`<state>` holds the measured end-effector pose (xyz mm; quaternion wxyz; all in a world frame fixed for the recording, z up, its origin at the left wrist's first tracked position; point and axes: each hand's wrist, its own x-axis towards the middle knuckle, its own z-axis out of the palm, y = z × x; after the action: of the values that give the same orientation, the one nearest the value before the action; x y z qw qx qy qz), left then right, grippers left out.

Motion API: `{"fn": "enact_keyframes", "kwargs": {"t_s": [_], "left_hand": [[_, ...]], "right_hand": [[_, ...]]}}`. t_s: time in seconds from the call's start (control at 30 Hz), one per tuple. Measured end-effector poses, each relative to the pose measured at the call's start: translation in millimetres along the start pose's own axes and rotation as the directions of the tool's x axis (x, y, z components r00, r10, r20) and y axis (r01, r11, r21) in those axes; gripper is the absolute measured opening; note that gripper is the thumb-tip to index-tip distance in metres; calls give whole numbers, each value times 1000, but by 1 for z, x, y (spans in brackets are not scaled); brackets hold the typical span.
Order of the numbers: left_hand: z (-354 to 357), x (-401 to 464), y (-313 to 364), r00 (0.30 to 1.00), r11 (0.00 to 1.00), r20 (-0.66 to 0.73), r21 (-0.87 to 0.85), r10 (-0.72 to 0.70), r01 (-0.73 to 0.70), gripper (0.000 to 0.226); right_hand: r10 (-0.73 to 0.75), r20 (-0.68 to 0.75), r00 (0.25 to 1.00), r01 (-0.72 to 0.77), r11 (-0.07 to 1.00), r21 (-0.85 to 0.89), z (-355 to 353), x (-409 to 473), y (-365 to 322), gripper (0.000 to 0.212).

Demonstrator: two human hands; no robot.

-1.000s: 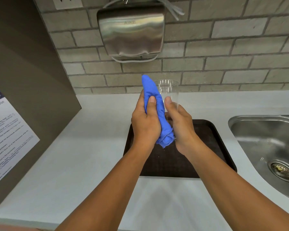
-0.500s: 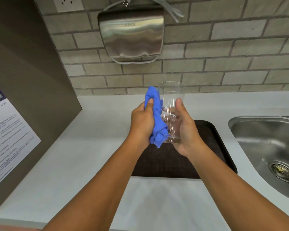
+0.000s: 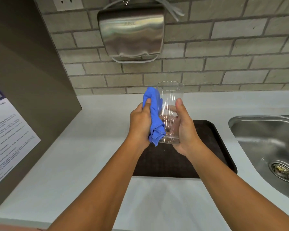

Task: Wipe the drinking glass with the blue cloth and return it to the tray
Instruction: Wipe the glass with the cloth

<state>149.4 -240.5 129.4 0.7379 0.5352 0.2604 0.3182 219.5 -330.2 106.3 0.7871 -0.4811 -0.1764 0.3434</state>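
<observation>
Upright drinking glass (image 3: 169, 112) in right hand (image 3: 184, 129), blue cloth (image 3: 154, 114) in left hand (image 3: 140, 124), above tray (image 3: 212, 147) beside sink (image 3: 265, 144).

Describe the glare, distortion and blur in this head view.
Head view: white streaks of glare run down the drinking glass; the steel hand dryer shows wavy reflections; wide-angle distortion bends the brick lines and the counter edge; the notice at the left is too soft to read; both hands are sharp.
</observation>
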Motion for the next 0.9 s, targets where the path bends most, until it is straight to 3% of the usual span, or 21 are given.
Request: {"fn": "enact_keyframes", "kwargs": {"t_s": [0.17, 0.3, 0.43, 0.5, 0.57, 0.63, 0.7, 0.73, 0.8, 0.9], "left_hand": [[2, 2, -3, 979, 968, -20, 154, 204, -198, 30], [7, -1, -5, 943, 904, -26, 294, 332, -310, 25], [9, -8, -12, 893, 827, 86, 347, 441, -442, 43], [9, -7, -9, 895, 847, 122, 289, 429, -446, 42], [7, -5, -4, 918, 888, 80, 235, 388, -396, 29], [0, 2, -1, 969, 957, 3, 158, 246, -244, 20], [-4, 3, 3, 1000, 1000, 19, -9, -1, 1, 21], [-5, 3, 3, 998, 998, 28, -36, -57, 58, 23], [-4, 4, -4, 1000, 999, 0, 49, 0, 0, 22], [-3, 5, -13, 959, 934, 18, 226, 281, -278, 23]], "right_hand": [[-21, -155, 988, -1, 990, -142, 7, 5, 0, 72], [-57, -197, 979, 0, 961, -278, 10, 3, -3, 56], [-50, -82, 995, 33, 979, -199, 12, -1, -8, 108], [-16, -51, 999, 9, 991, -133, 11, -3, -12, 116], [22, -37, 999, -26, 994, -106, 7, -2, -12, 109], [31, 1, 1000, -31, 996, -89, 2, 1, -10, 92], [23, 77, 997, -18, 998, -63, -1, 2, -8, 69], [26, 101, 995, -22, 999, -47, -1, 2, -6, 61], [47, 102, 994, -44, 998, -33, 1, 1, -4, 56], [75, 6, 997, -75, 994, -84, 7, 2, -3, 84]]}}
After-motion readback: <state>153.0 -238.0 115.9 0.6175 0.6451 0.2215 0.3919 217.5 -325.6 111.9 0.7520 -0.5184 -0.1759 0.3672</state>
